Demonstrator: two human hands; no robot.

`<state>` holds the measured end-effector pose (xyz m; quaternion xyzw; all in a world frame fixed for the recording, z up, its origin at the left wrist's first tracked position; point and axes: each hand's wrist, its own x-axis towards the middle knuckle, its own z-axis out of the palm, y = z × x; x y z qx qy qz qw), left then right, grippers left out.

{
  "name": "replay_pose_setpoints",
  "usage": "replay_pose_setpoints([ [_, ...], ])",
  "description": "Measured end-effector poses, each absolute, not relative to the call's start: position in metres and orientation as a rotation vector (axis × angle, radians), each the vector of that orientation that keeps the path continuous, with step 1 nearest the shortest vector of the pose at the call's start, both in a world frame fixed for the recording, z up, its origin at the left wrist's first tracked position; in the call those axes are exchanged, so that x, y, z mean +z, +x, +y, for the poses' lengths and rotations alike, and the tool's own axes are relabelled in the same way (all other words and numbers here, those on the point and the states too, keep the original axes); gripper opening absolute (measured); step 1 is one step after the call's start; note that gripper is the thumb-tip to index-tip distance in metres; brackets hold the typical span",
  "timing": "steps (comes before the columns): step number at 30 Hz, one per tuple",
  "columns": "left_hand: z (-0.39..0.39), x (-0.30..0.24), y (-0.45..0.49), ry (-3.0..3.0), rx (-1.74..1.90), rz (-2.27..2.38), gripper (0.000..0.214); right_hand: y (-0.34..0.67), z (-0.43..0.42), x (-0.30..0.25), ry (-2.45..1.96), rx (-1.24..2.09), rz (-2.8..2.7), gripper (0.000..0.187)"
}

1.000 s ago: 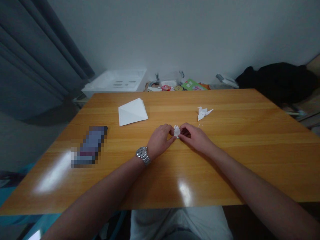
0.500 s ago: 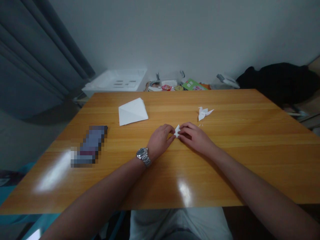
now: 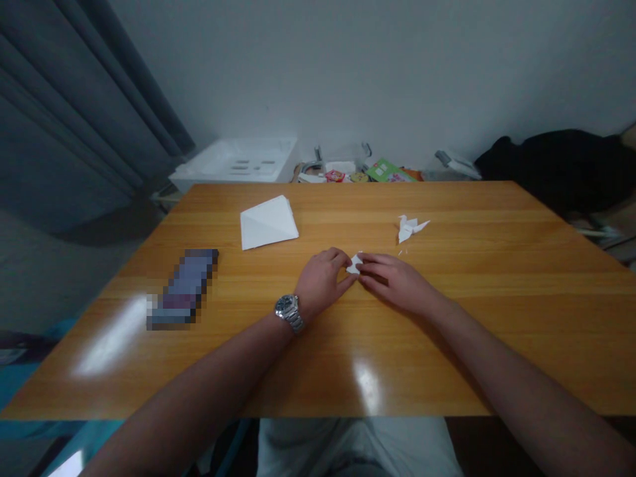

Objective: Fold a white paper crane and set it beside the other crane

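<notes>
Between my two hands, near the middle of the table, is a small folded piece of white paper (image 3: 354,265). My left hand (image 3: 325,278), with a metal watch (image 3: 288,310) on its wrist, has its thumb and fingers closed on the paper's left side. From the right, my right hand (image 3: 392,278) grips the other side with thumb and fingertips. My fingers cover part of the folds. A folded white paper crane (image 3: 411,228) stands behind my right hand, with tiny paper scraps (image 3: 403,252) beside it.
A stack of white paper sheets (image 3: 269,224) lies at the back left of the wooden table (image 3: 447,364). Nearer on the left is a pixelated phone-like object (image 3: 186,288). Beyond the far edge are a white tray (image 3: 238,162), a green packet (image 3: 390,171) and a black cloth (image 3: 556,169).
My right hand has lowered and flattened slightly around the paper. More of the folded paper's width shows between my fingers. The whole view has shifted a little.
</notes>
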<state>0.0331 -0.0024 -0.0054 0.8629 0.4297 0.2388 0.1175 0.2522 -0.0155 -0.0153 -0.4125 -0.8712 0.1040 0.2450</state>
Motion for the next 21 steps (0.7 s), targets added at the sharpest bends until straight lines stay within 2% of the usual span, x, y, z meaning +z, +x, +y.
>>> replay_pose_setpoints([
  [7,-0.007,-0.001,0.035,2.592,0.642,1.339,0.025,0.250,-0.019,-0.012,-1.104,0.242,-2.397,0.030],
  [16,-0.009,0.000,0.033,2.570,0.665,1.371,0.012,0.253,-0.017,-0.008,-1.060,0.288,-2.387,0.025],
  [21,-0.008,0.000,0.030,2.550,0.644,1.336,0.013,0.257,-0.011,-0.010,-1.046,0.240,-2.339,0.017],
])
